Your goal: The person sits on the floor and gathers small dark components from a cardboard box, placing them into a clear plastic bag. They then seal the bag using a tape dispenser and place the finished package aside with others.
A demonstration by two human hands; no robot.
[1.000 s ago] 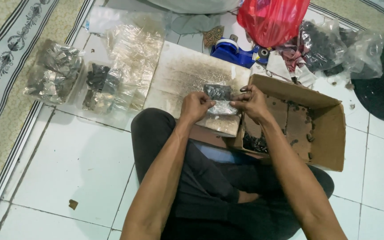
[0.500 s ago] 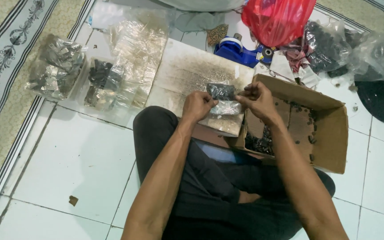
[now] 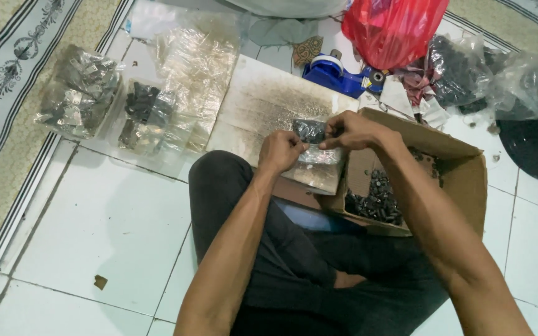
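Observation:
Both hands pinch a small clear plastic bag [image 3: 311, 132] filled with small dark parts, held above a worn board [image 3: 263, 106]. My left hand [image 3: 281, 151] grips the bag's lower left edge. My right hand [image 3: 351, 130] pinches its right side near the top. An open cardboard box [image 3: 462, 162] lies just right of the hands, with several small dark parts [image 3: 378, 199] heaped in its near corner.
Piles of filled clear bags [image 3: 79, 93] and empty clear bags [image 3: 197, 68] lie on the white tile floor at the left. A blue tape dispenser [image 3: 337, 71], a red plastic bag [image 3: 393, 28] and a clear bag of dark parts [image 3: 468, 71] sit behind the box. A patterned rug [image 3: 1, 93] borders the left side.
Both hands kept hold of the small bag and shifted slightly; the view moved a little. Nothing was picked up or put down.

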